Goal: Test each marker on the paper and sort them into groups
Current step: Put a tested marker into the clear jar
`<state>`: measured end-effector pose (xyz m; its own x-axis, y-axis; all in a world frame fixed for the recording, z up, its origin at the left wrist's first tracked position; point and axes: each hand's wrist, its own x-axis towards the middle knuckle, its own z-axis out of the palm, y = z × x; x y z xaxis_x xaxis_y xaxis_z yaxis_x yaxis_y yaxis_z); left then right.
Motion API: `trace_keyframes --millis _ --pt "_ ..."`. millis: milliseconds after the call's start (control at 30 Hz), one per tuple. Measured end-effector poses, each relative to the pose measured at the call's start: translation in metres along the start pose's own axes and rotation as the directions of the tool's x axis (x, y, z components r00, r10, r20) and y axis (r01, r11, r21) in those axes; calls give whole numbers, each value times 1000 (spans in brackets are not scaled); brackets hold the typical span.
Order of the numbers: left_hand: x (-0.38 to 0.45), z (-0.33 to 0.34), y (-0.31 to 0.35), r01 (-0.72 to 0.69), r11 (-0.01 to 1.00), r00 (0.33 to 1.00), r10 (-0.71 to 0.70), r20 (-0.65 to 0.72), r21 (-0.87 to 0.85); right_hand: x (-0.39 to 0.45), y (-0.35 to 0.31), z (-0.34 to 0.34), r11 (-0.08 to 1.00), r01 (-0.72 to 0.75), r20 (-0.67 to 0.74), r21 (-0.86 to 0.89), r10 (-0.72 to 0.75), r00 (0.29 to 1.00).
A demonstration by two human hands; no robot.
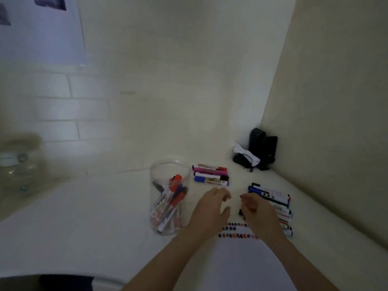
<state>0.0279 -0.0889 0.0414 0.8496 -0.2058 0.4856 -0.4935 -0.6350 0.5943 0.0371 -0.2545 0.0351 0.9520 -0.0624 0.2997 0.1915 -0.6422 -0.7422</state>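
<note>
1. My head-worn wide-angle camera looks forward and down onto the white table (pixel 105 217) in a wall corner.
2. It sits close above my forearms; no second view.

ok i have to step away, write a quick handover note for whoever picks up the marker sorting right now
Left hand: open, hovering over the table, holding nothing visible.
Right hand: curled beside a dark marker; grip unclear.
Jar: many markers inside, apparently untested.
Far group: a few markers lying side by side beyond the hands.
Right group: a longer row beside the right hand.
Paper: rows of red and dark test marks along its far edge.
Left: test what remains in the jar and sort it.
</note>
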Motion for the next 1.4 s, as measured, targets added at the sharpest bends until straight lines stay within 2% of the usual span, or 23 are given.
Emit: trace_keyframes --millis 100,233,367,533,667,733,800,900,967,1067,1133,1200,1300,1400 --pt "-5 28 -43 224 974 974 -223 43 -26 22 18 -6 980 71 60 -183 -61 996" --pt "3 43 -66 333 939 943 -333 10 -88 56 19 13 918 201 186 -342 -143 972" --pt "4 48 -73 320 939 946 -324 -14 -125 90 18 55 787 307 326 -535 -142 935" --pt "2 48 -76 311 938 947 -319 -28 -156 116 23 80 792 199 241 -577 -68 968" --pt "2 49 -75 313 934 945 -325 -45 -170 118 32 79 709 228 118 -668 -201 972" --pt "2 48 -73 328 930 939 -340 -48 -164 113 33 78 666 250 170 -703 -184 968" --pt "1 47 -72 342 922 934 -355 -45 -183 107 32 76 671 251 232 -698 -120 965" --pt "-1 45 -70 333 924 937 -346 -41 -187 98 19 60 770 230 206 -595 -131 970" --pt "-2 45 -71 303 939 949 -313 -37 -161 89 4 36 886 183 167 -427 -121 979" --pt "-5 44 -70 303 940 950 -312 -32 -158 61 -9 -8 994 -24 80 -106 32 996" --pt "-6 42 -66 318 931 943 -331 -43 -181 33 -4 -30 955 -230 28 187 229 973" --pt "-8 41 -58 291 937 952 -304 -42 -193 5 5 -42 841 -357 28 405 379 925" --pt "-11 41 -36 148 974 989 -142 49 -169 -26 11 -46 733 -390 43 558 443 895" --pt "-12 50 -9 -118 992 980 110 165 44 -44 3 -44 703 -363 55 612 419 906"
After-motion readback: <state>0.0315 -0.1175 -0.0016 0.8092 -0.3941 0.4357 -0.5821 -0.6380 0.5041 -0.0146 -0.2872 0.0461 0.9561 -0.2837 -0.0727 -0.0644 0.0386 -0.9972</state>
